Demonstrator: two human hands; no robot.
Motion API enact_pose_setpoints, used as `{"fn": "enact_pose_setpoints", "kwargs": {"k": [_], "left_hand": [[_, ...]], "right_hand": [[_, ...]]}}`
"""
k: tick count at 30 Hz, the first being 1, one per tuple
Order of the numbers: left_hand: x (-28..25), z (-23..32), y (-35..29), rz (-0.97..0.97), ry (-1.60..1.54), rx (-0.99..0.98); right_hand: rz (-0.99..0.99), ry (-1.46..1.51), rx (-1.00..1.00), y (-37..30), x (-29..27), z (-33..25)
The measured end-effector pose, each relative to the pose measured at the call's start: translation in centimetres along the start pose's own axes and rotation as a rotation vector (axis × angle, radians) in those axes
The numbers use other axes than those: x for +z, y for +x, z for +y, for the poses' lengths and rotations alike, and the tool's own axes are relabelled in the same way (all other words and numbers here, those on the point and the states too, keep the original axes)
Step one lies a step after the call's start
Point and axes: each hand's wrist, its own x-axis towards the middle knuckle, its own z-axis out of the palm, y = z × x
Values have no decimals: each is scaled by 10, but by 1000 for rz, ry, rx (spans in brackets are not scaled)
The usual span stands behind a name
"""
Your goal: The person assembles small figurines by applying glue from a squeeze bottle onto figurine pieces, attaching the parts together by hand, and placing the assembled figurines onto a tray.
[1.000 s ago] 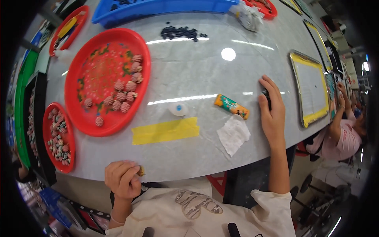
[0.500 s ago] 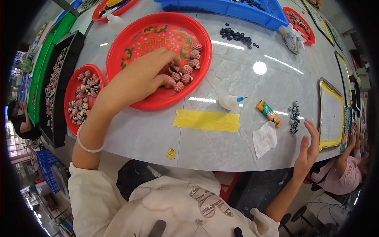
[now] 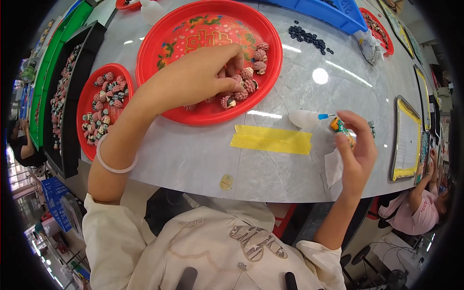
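Note:
My left hand point(image 3: 203, 77) reaches over a large round red tray point(image 3: 150, 108). Its thumb and fingers are curled round one of several small pink, knobbly figures point(image 3: 228, 101) at the tray's right side; the fingertips are partly hidden. My right hand point(image 3: 357, 150) hovers above the table with thumb and fingers apart, holding nothing. Close to its fingertips lies a white squeeze bottle point(image 3: 302, 118) with a blue needle tip point(image 3: 325, 116). An orange and green packet point(image 3: 338, 126) shows between the fingers, partly covered. A white tissue point(image 3: 333, 168) lies beside that wrist.
Yellow tape point(image 3: 270, 139) is stuck on the grey table. A smaller red tray point(image 3: 83, 108) and a black bin point(image 3: 71, 159) of pink figures stand at left. Small black rings point(image 3: 307, 38) lie by a blue crate point(image 3: 328, 15). A yellow-edged frame point(image 3: 403, 140) is at right.
My right hand has moved left and forward, now over the packet by the squeeze bottle. My left hand has shifted rightward among the pink figures. The whole view has shifted slightly.

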Motion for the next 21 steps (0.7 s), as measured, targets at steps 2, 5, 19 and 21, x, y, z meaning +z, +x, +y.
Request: {"fn": "enact_pose_setpoints", "kwargs": {"k": [2, 5, 19, 21], "left_hand": [[2, -13, 4, 73, -3, 128], [3, -16, 3, 81, -44, 108], [111, -9, -78, 217, -1336, 330], [122, -8, -76, 223, -1444, 257]], "right_hand": [[-178, 39, 45, 6, 16, -10], [-275, 117, 75, 10, 37, -9], [2, 421, 125, -34, 8, -26], [40, 478, 182, -38, 9, -28]]}}
